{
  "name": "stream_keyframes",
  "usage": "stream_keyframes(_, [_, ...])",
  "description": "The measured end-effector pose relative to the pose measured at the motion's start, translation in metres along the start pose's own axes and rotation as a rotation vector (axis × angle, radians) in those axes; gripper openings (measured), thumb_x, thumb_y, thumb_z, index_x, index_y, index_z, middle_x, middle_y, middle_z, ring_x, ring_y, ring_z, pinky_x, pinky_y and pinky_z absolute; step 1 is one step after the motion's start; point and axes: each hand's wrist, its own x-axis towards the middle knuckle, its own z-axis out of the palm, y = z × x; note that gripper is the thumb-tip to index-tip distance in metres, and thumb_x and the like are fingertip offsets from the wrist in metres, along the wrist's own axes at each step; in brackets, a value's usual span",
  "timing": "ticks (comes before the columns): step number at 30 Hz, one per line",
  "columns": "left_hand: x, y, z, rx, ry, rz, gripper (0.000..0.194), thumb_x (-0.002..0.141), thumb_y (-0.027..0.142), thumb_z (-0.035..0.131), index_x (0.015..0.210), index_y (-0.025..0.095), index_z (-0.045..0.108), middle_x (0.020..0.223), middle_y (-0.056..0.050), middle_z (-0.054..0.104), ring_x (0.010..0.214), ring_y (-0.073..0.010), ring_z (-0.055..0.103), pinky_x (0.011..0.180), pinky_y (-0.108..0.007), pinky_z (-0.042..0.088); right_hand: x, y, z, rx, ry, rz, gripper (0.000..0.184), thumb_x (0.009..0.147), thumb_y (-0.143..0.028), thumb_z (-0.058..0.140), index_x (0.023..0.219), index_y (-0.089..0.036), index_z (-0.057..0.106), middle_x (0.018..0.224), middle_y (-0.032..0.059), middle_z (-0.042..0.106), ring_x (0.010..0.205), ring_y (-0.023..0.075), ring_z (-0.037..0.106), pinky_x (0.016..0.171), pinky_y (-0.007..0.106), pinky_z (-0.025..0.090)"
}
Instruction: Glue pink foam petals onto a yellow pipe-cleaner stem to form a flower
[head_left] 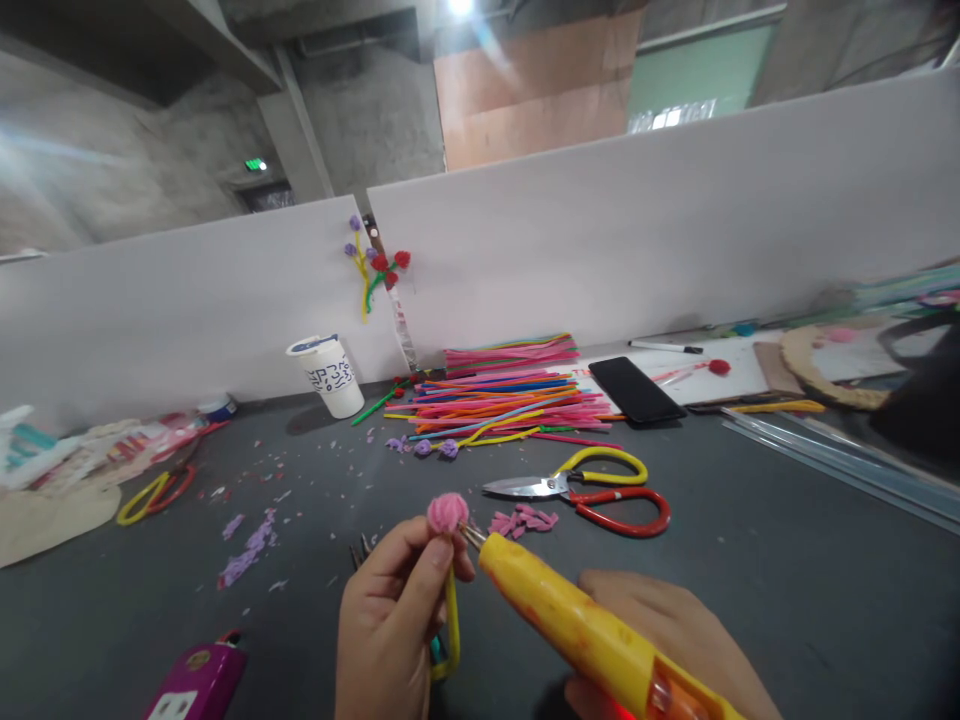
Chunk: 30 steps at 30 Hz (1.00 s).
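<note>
My left hand pinches a pink pipe cleaner flower between thumb and fingers. A yellow pipe cleaner stem hangs down from it and bends near its lower end. My right hand is wrapped round a yellow hot glue gun, its fingers partly hidden behind the body. The metal nozzle points left and meets the underside of the pink flower, or nearly so. Just beyond lie short pink pipe cleaner pieces and scissors with one yellow and one red handle. Pliers-like metal tips show behind my left hand.
Bundled coloured pipe cleaners lie at the back, with a black phone to their right and a white cup to their left. Purple scraps, a second pair of scissors and a purple device are at left.
</note>
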Motion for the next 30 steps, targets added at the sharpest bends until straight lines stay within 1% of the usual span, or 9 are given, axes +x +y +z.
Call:
stream_keyframes(3, [0.005, 0.003, -0.004, -0.009, 0.017, 0.018, 0.027, 0.057, 0.038, 0.085, 0.074, 0.018, 0.077, 0.057, 0.001, 0.065, 0.043, -0.0029, 0.043, 0.040, -0.009, 0.035, 0.002, 0.002, 0.003, -0.061, -0.068, -0.013, 0.031, 0.083, -0.028, 0.053, 0.057, -0.022, 0.037, 0.052, -0.0045, 0.046, 0.043, 0.0094, 0.042, 0.043, 0.024, 0.028])
stream_keyframes(7, [0.013, 0.007, -0.006, -0.055, 0.105, 0.041, 0.029, 0.054, 0.038, 0.086, 0.070, 0.017, 0.075, 0.058, 0.002, 0.065, 0.041, -0.0014, 0.043, 0.039, -0.007, 0.036, 0.008, 0.003, 0.009, -0.053, -0.172, 0.098, 0.021, 0.076, -0.027, 0.053, 0.059, -0.021, 0.043, 0.059, -0.0018, 0.050, 0.049, 0.0112, 0.045, 0.046, 0.024, 0.029])
stream_keyframes(11, [0.013, 0.004, -0.004, -0.038, 0.039, 0.014, 0.026, 0.060, 0.035, 0.084, 0.075, 0.017, 0.074, 0.060, 0.002, 0.065, 0.040, 0.0002, 0.040, 0.038, -0.006, 0.034, 0.010, 0.000, 0.022, -0.138, -0.388, 0.262, 0.013, 0.069, -0.028, 0.065, 0.070, -0.017, 0.057, 0.076, 0.0038, 0.057, 0.068, 0.0171, 0.052, 0.058, 0.027, 0.037])
stream_keyframes(15, [0.013, 0.001, -0.003, -0.049, -0.001, -0.043, 0.025, 0.057, 0.032, 0.085, 0.072, 0.015, 0.073, 0.057, 0.001, 0.066, 0.040, 0.0001, 0.040, 0.039, -0.007, 0.035, 0.009, -0.001, 0.029, -0.149, -0.530, 0.265, 0.021, 0.065, -0.027, 0.069, 0.081, -0.016, 0.061, 0.089, 0.0055, 0.059, 0.081, 0.0215, 0.053, 0.070, 0.030, 0.041])
stream_keyframes(19, [0.016, -0.001, -0.002, -0.017, -0.041, -0.103, 0.023, 0.060, 0.032, 0.084, 0.070, 0.015, 0.072, 0.059, 0.001, 0.067, 0.038, 0.0005, 0.039, 0.038, -0.007, 0.034, 0.018, 0.009, 0.011, -0.094, -0.477, 0.224, 0.030, 0.070, -0.031, 0.072, 0.096, -0.019, 0.062, 0.099, 0.0032, 0.062, 0.091, 0.0188, 0.056, 0.080, 0.027, 0.043])
stream_keyframes(21, [0.018, -0.002, -0.003, 0.014, -0.089, -0.125, 0.021, 0.064, 0.033, 0.081, 0.070, 0.015, 0.071, 0.058, 0.001, 0.067, 0.038, 0.0005, 0.036, 0.038, -0.007, 0.033, 0.025, 0.020, -0.004, -0.164, -0.423, 0.270, 0.014, 0.081, -0.017, 0.059, 0.095, -0.017, 0.063, 0.094, 0.0045, 0.063, 0.090, 0.0173, 0.056, 0.082, 0.027, 0.041])
stream_keyframes(22, [0.018, -0.003, -0.003, 0.030, -0.112, -0.135, 0.020, 0.066, 0.033, 0.079, 0.070, 0.015, 0.070, 0.058, 0.001, 0.067, 0.038, 0.0006, 0.035, 0.039, -0.007, 0.032, 0.028, 0.026, -0.011, -0.199, -0.414, 0.291, 0.014, 0.083, -0.011, 0.052, 0.090, -0.015, 0.063, 0.088, 0.0052, 0.063, 0.084, 0.0170, 0.057, 0.078, 0.027, 0.041])
stream_keyframes(26, [0.017, -0.008, -0.003, 0.091, -0.182, -0.177, 0.019, 0.072, 0.032, 0.075, 0.070, 0.014, 0.069, 0.060, 0.001, 0.066, 0.039, 0.0002, 0.033, 0.039, -0.008, 0.029, 0.027, 0.047, -0.025, -0.273, -0.492, 0.327, 0.017, 0.073, -0.003, 0.054, 0.073, -0.015, 0.065, 0.075, 0.0054, 0.065, 0.069, 0.0168, 0.057, 0.062, 0.026, 0.037])
stream_keyframes(30, [0.015, -0.011, -0.001, 0.123, -0.215, -0.208, 0.021, 0.072, 0.035, 0.075, 0.072, 0.015, 0.069, 0.058, 0.001, 0.065, 0.040, -0.0010, 0.033, 0.039, -0.010, 0.027, 0.016, 0.051, -0.018, -0.280, -0.550, 0.313, 0.017, 0.069, -0.003, 0.058, 0.079, -0.014, 0.067, 0.080, 0.0078, 0.067, 0.072, 0.0192, 0.060, 0.061, 0.027, 0.036])
